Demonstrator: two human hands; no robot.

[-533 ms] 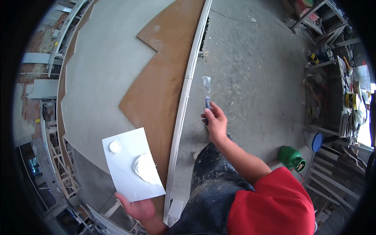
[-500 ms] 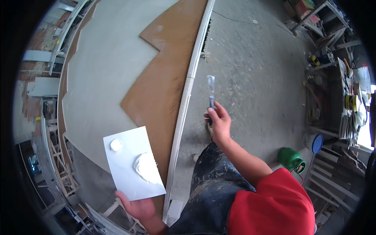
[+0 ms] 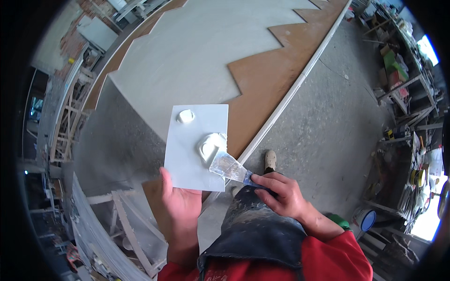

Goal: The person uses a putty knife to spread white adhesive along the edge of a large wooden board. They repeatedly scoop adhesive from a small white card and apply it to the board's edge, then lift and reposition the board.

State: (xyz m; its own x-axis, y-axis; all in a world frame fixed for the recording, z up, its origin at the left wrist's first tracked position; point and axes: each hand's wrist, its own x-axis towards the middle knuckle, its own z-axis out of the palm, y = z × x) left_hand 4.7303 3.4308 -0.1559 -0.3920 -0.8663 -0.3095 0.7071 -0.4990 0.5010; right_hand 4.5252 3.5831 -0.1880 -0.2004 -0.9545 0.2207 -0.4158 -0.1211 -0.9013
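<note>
White filler is sitting on the square board my left hand is gripping from below. My right hand is clutching the putty knife, its blade pointing toward ten o'clock, tip touching the blob.

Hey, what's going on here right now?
A person stands by a big panel that is part grey, part bare brown. The left hand holds a white board carrying two blobs of white putty. The right hand holds a putty knife, its blade pressed into the larger blob.
</note>
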